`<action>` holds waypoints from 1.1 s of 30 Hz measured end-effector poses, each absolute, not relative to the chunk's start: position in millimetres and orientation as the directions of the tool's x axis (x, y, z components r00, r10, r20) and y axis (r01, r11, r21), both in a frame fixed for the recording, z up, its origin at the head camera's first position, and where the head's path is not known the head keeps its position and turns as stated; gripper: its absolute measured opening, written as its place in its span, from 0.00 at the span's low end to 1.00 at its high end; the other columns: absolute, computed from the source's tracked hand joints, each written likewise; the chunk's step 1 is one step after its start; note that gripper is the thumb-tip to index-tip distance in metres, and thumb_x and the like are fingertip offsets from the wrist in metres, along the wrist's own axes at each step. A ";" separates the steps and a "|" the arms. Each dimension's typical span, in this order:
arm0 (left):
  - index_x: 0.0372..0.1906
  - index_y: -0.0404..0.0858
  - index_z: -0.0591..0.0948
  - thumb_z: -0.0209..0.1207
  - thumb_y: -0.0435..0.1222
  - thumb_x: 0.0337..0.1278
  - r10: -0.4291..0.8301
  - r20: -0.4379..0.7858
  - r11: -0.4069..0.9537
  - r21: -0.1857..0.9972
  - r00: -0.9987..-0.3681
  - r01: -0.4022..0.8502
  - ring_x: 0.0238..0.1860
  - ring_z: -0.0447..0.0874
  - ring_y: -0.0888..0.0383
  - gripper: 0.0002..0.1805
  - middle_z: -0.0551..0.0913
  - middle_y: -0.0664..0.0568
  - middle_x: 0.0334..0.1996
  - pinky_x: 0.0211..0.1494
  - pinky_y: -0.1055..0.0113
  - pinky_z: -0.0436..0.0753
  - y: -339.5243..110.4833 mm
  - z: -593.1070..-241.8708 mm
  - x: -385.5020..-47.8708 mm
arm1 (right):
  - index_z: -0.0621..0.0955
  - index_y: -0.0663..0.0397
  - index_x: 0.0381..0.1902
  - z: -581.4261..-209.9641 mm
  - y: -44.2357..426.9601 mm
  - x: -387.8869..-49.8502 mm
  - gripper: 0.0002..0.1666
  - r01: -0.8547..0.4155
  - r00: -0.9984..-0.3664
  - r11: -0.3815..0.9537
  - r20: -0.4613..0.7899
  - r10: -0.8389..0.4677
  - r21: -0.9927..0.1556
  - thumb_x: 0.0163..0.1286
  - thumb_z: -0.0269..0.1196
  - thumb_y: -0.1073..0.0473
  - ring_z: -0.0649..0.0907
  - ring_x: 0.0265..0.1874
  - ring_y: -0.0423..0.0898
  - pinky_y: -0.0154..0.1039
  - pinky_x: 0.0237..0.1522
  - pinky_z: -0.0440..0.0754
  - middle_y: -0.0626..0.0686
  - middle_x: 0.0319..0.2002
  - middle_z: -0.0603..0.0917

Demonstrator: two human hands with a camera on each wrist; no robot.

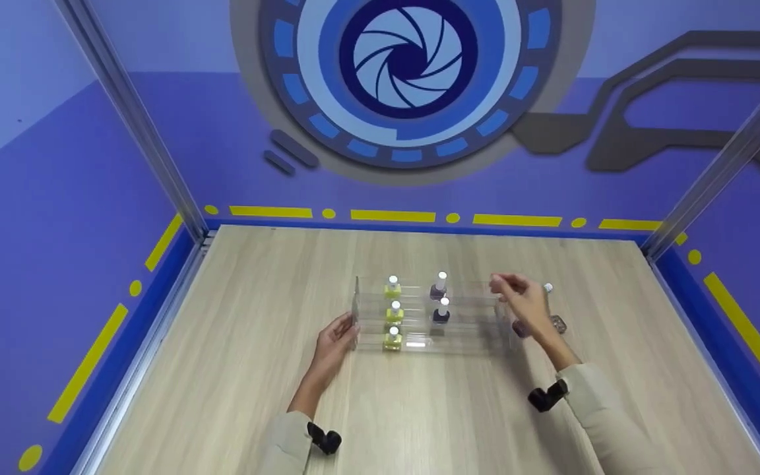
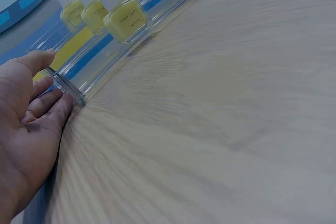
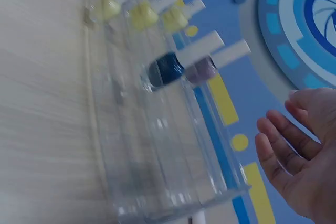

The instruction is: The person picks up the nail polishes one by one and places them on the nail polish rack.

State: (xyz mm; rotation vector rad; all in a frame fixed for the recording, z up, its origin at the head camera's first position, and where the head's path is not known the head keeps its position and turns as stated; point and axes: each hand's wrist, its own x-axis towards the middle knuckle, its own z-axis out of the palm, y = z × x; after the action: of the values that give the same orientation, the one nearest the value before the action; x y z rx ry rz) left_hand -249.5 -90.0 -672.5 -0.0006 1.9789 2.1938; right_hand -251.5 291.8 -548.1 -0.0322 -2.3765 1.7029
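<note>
A clear tiered rack stands on the table. Three yellow bottles line its left side, one per tier; a dark bottle and a mauve bottle stand near its middle. The left hand holds the rack's left end panel between thumb and fingers. Over the rack's right end, the right hand is raised. In the right wrist view that hand has loosely bent, spread fingers with nothing in them, apart from the rack.
Beside the rack's right end, partly behind the right hand and forearm, are more bottles, including a brownish one and a white cap. Blue panels and metal posts border the wooden table.
</note>
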 end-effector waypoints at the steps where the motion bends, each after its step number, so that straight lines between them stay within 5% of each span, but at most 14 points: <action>1: 0.75 0.31 0.66 0.56 0.37 0.75 0.138 -0.122 -0.085 0.987 -0.983 -0.135 0.77 0.65 0.41 0.30 0.68 0.36 0.75 0.78 0.57 0.72 -90.1 -672.4 -249.6 | 0.83 0.72 0.52 -546.8 296.1 -253.0 0.20 -0.104 -0.972 0.333 0.167 0.166 -0.937 0.77 0.62 0.57 0.88 0.33 0.33 0.28 0.36 0.88 0.65 0.42 0.90; 7: 0.75 0.31 0.65 0.56 0.37 0.76 0.140 -0.125 -0.085 0.987 -0.982 -0.137 0.78 0.64 0.41 0.30 0.67 0.36 0.76 0.78 0.57 0.73 -89.9 -672.7 -250.5 | 0.83 0.70 0.52 -555.1 321.4 -267.1 0.19 -0.095 -0.946 0.283 0.175 0.273 -0.954 0.79 0.58 0.56 0.88 0.33 0.35 0.27 0.37 0.88 0.58 0.39 0.90; 13: 0.75 0.32 0.66 0.55 0.37 0.76 0.148 -0.128 -0.071 0.988 -0.981 -0.140 0.77 0.66 0.41 0.29 0.68 0.36 0.75 0.78 0.56 0.72 -90.2 -674.0 -250.1 | 0.82 0.68 0.55 -576.5 339.6 -272.5 0.18 0.067 -0.931 0.207 0.013 0.365 -0.976 0.79 0.58 0.58 0.87 0.32 0.31 0.26 0.39 0.87 0.42 0.34 0.91; 21: 0.75 0.31 0.66 0.57 0.39 0.75 0.156 -0.100 -0.081 0.990 -0.983 -0.114 0.78 0.64 0.41 0.31 0.67 0.36 0.75 0.79 0.55 0.70 -92.1 -673.1 -248.9 | 0.81 0.67 0.59 -606.0 344.9 -275.1 0.19 0.169 -0.932 0.414 -0.009 0.361 -0.895 0.79 0.56 0.61 0.83 0.36 0.25 0.17 0.35 0.79 0.65 0.54 0.87; 25: 0.75 0.32 0.66 0.58 0.40 0.75 0.155 -0.100 -0.073 0.991 -0.983 -0.112 0.78 0.64 0.41 0.31 0.67 0.36 0.75 0.79 0.56 0.70 -92.7 -673.1 -246.4 | 0.85 0.64 0.55 -617.6 345.6 -277.0 0.17 0.187 -0.938 0.535 0.012 0.347 -0.824 0.76 0.59 0.60 0.84 0.36 0.31 0.19 0.32 0.76 0.63 0.51 0.89; 33: 0.75 0.33 0.67 0.59 0.43 0.74 0.135 -0.121 -0.059 0.990 -0.984 -0.129 0.77 0.66 0.42 0.32 0.69 0.37 0.74 0.79 0.55 0.71 -92.1 -672.5 -248.0 | 0.86 0.68 0.49 -623.4 346.8 -281.5 0.14 0.122 -0.959 0.684 0.091 0.267 -0.719 0.68 0.64 0.66 0.88 0.45 0.60 0.25 0.35 0.77 0.67 0.46 0.89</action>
State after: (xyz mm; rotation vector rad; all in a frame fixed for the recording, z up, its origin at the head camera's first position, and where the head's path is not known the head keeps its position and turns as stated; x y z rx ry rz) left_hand -248.0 -92.1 -672.5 0.0056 2.0205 2.1631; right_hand -281.5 346.8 -623.4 -0.3162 -2.7063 1.1356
